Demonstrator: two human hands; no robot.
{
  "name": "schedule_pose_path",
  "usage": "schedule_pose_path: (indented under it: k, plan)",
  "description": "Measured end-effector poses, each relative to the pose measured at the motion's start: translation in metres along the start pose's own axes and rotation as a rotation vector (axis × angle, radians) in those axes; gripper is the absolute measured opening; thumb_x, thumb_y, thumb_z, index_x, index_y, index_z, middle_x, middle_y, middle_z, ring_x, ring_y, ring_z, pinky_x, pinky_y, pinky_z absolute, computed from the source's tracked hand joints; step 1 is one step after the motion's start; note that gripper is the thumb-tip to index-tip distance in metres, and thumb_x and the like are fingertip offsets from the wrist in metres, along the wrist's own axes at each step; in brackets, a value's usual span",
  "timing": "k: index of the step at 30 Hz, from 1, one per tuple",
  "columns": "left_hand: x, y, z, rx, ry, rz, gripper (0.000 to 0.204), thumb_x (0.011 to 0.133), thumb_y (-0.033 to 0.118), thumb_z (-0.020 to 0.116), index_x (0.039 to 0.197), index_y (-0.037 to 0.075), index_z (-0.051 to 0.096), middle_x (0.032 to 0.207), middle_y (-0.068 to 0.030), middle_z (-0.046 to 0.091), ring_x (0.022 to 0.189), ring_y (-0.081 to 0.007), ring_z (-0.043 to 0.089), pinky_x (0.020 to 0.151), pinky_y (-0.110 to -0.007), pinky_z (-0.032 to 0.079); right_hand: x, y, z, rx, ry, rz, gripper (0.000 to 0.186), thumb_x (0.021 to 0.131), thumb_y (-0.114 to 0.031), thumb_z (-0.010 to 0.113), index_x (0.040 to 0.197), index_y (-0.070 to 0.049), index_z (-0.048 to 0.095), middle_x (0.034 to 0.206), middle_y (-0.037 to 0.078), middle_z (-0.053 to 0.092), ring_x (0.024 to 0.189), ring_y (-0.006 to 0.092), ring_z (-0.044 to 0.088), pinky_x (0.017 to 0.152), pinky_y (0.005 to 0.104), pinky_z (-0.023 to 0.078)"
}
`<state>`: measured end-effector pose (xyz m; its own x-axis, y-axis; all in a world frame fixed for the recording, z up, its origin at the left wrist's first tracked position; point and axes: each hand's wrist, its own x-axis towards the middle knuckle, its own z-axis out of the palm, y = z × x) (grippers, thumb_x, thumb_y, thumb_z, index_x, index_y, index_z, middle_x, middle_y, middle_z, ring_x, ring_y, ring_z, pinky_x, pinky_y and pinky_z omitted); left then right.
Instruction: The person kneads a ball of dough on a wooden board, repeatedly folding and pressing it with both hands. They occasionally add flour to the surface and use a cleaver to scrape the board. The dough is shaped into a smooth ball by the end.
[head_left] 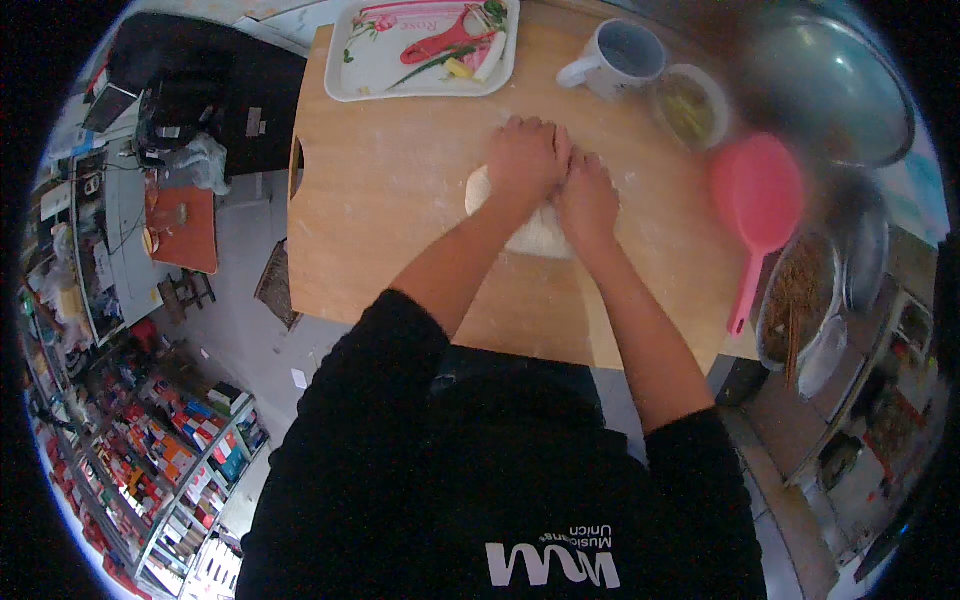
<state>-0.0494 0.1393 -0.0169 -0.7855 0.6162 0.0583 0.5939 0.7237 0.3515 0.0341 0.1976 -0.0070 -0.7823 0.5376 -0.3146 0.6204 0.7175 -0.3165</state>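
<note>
A pale, rounded piece of dough (540,235) lies on the light wooden board (400,200), partly covered by both my hands. My left hand (528,160) presses on its far side, with the fingers curled over and closed. Right beside it, my right hand (588,200) bears on the dough's right part, its fingers bent and closed too. The two hands touch near the thumbs, and their undersides are hidden. Faint white smears, like flour, mark the wood around the dough.
At the board's far edge lies a white patterned tray (370,75) with cut vegetables. A white mug (622,58) and a small bowl (690,105) stand far right. Nearer right are a pink ladle-shaped scoop (757,185), a large metal bowl (830,90) and an oval dish with chopsticks (800,290).
</note>
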Motion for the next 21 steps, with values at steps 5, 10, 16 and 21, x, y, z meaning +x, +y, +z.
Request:
schedule_pose_path:
  k: [5, 10, 16, 21]
  plan:
    - [-0.024, -0.006, -0.045, -0.578, -0.357, -0.25, 0.058, 0.09, 0.046, 0.029, 0.071, 0.007, 0.068, 0.072, -0.0138, 0.063, 0.066, -0.0317, 0.06, 0.069, -0.04, 0.045, -0.056, -0.007, -0.022, 0.145, 0.128, -0.267, 0.046, 0.073, -0.023, 0.064, 0.114, -0.009, 0.049, 0.109, 0.014, 0.051, 0.104, 0.0331, 0.048, 0.089, 0.0486, 0.036]
    - [-0.129, 0.006, -0.055, -0.185, -0.043, 0.195, 0.032, 0.085, 0.029, 0.04, 0.097, 0.011, 0.064, 0.096, -0.0089, 0.063, 0.092, -0.0258, 0.057, 0.083, -0.043, 0.038, -0.126, 0.001, 0.001, 0.445, 0.381, -0.253, 0.048, 0.072, -0.02, 0.064, 0.115, -0.007, 0.048, 0.118, 0.017, 0.047, 0.112, 0.0363, 0.041, 0.097, 0.0477, 0.028]
    - [-0.072, 0.005, -0.019, -0.106, -0.168, 0.089, 0.028, 0.086, 0.026, 0.04, 0.094, 0.01, 0.061, 0.099, -0.0065, 0.06, 0.094, -0.0232, 0.053, 0.082, -0.041, 0.037, -0.068, 0.01, 0.015, 0.226, 0.276, -0.095, 0.04, 0.073, -0.015, 0.059, 0.111, -0.006, 0.051, 0.109, 0.013, 0.053, 0.103, 0.0329, 0.048, 0.087, 0.0458, 0.036]
    - [-0.015, 0.011, -0.006, -0.026, -0.059, -0.053, 0.032, 0.087, 0.029, 0.04, 0.081, 0.008, 0.064, 0.092, -0.0088, 0.06, 0.088, -0.0263, 0.055, 0.072, -0.042, 0.042, -0.002, 0.003, 0.001, 0.032, 0.13, -0.007, 0.039, 0.071, -0.015, 0.062, 0.108, -0.007, 0.051, 0.104, 0.013, 0.053, 0.097, 0.0332, 0.05, 0.08, 0.045, 0.039]
